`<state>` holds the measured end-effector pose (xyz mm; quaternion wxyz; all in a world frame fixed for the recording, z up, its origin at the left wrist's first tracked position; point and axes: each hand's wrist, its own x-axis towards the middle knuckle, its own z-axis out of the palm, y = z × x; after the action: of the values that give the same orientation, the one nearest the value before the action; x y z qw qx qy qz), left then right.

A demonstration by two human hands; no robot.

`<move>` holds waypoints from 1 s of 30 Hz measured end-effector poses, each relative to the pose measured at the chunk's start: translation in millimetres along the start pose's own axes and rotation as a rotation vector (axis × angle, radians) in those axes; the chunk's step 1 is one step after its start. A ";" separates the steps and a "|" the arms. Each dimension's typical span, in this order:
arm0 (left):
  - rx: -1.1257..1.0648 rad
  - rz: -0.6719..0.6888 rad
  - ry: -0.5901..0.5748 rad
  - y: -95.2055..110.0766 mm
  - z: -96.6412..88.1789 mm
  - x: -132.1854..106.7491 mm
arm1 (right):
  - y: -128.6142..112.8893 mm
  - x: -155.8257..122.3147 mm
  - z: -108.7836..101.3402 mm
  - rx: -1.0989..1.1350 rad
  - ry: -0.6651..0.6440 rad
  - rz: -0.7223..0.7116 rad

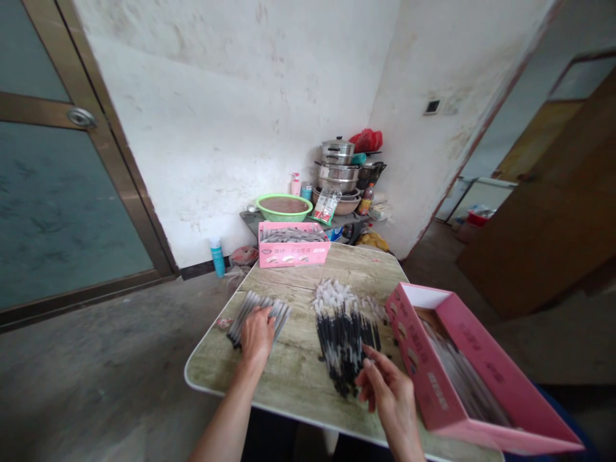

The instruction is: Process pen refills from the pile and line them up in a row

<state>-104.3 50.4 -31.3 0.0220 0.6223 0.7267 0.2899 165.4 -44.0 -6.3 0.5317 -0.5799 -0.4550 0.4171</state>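
On the left of the table, my left hand (257,330) lies over a row of grey pens (245,314), its fingers bent onto them; their dark ends point toward me. My right hand (385,382) is at the right side of a heap of black pen refills (339,346), with thumb and forefinger closed together at one of them. The refills lie side by side, roughly pointing away from me. Behind them is a scattered pile of small whitish pieces (332,294), too small to make out clearly.
An open pink box (433,378) holding long clear tubes stands at the table's right edge. Another pink box (293,255), full of grey pens, sits at the far edge. Beyond it are a green basin (283,217) and stacked steel pots (337,173). A blue spray can (217,258) stands on the floor.
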 end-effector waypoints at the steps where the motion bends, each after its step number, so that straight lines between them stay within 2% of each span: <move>1: 0.006 0.003 -0.001 0.0 1.4 0.7 | 0.3 -0.2 -1.0 -0.004 0.002 0.000; 8: 0.016 0.020 0.013 -1.9 7.1 0.3 | -0.4 -2.7 -9.4 -0.012 0.024 0.009; 13: -0.018 0.052 0.028 3.3 7.1 1.5 | 7.6 -3.7 -19.5 -0.113 0.089 -0.055; 17: -0.152 0.123 0.022 22.1 10.6 2.2 | 13.7 -4.0 -22.1 -0.155 0.174 -0.074; 20: -0.233 0.163 -0.014 42.0 20.8 2.8 | 14.9 -4.4 -21.1 -0.174 0.187 -0.065; 25: -0.259 0.217 -0.108 71.0 41.8 11.1 | 17.7 -4.3 -23.2 -0.229 0.170 -0.056; 30: -0.226 0.237 -0.196 84.8 54.5 21.1 | 19.6 -5.6 -26.8 -0.235 0.172 -0.037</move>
<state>-12.0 96.1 -31.5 0.1283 0.7224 0.6055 0.3083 191.7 -56.1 -23.6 0.5047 -0.6634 -0.4642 0.2996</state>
